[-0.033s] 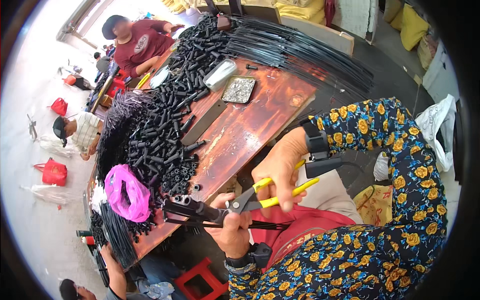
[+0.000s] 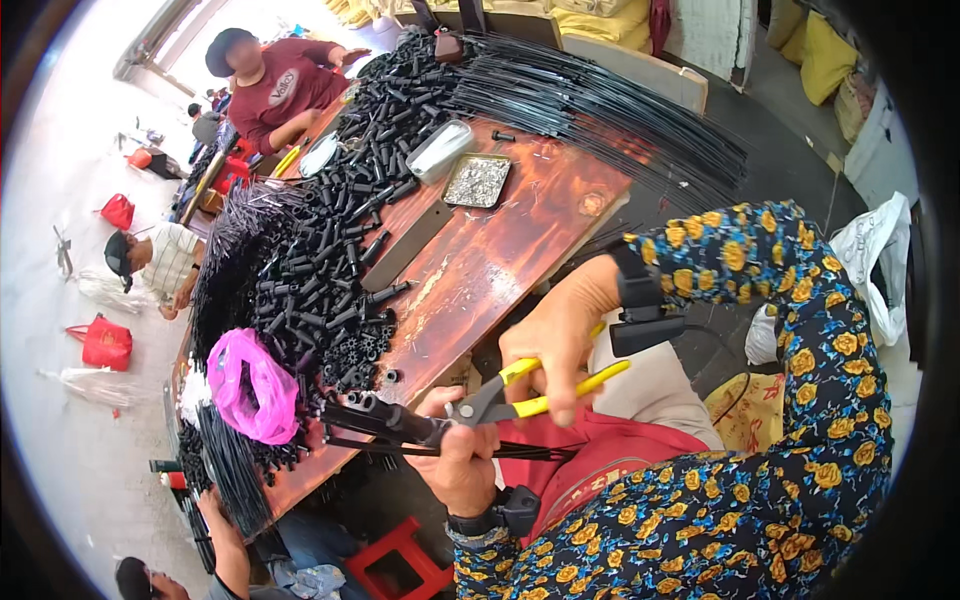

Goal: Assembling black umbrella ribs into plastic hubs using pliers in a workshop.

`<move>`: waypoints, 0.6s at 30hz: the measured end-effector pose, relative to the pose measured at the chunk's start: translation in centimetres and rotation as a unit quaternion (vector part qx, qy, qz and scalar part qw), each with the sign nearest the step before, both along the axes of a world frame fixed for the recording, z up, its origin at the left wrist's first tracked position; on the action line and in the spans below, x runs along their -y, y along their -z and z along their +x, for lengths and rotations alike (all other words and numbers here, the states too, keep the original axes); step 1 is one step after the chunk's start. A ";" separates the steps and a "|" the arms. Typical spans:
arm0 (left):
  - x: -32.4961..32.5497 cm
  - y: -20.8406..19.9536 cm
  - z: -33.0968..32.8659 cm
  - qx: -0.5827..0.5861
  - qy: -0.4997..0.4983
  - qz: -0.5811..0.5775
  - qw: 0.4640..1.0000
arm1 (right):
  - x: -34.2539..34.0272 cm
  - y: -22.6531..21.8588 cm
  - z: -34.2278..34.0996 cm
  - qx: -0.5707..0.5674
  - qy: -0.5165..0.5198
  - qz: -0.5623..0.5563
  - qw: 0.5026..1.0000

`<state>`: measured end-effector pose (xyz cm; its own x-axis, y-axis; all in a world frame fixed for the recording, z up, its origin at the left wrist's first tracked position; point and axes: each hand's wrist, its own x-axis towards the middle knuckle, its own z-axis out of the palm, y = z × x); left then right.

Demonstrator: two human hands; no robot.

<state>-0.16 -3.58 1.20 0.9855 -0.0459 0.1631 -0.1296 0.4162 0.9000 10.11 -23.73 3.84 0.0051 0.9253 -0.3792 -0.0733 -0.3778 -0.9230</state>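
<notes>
My left hand (image 2: 464, 462) is closed around a bundle of black tubular parts (image 2: 388, 420), whose hollow ends point left toward the table. Thin black rods (image 2: 535, 452) run out of the same fist across my lap. In my right hand (image 2: 562, 335) are pliers (image 2: 490, 403) with yellow handles, its fingers wrapped round them and the handles spread somewhat apart. The plier jaws sit at the left hand's thumb and fingers, against the black parts; what lies between them is hidden.
On the wooden table (image 2: 480, 265) lie a heap of black tubes (image 2: 330, 255), a tray of small silver pieces (image 2: 478, 181), a metal bar (image 2: 408, 246), long black rods (image 2: 590, 100) and a pink bag (image 2: 250, 385). Co-workers sit across and at lower left, near a red stool (image 2: 400, 565).
My right hand and the pliers have shifted slightly to the left. The left hand keeps its hold on the black tubular parts, nearly in place.
</notes>
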 end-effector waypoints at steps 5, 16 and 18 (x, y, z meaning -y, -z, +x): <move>0.0 0.5 0.4 0.006 -0.037 0.006 0.999 | -0.4 -2.4 -4.7 0.711 0.219 -0.002 0.668; -0.5 1.1 -0.3 0.029 0.022 -0.007 0.999 | -0.2 0.7 -2.7 -0.102 0.024 0.000 0.995; -0.7 0.7 -0.5 -0.004 -0.012 -0.026 1.000 | -0.1 -1.5 -2.9 0.202 0.071 -0.014 0.977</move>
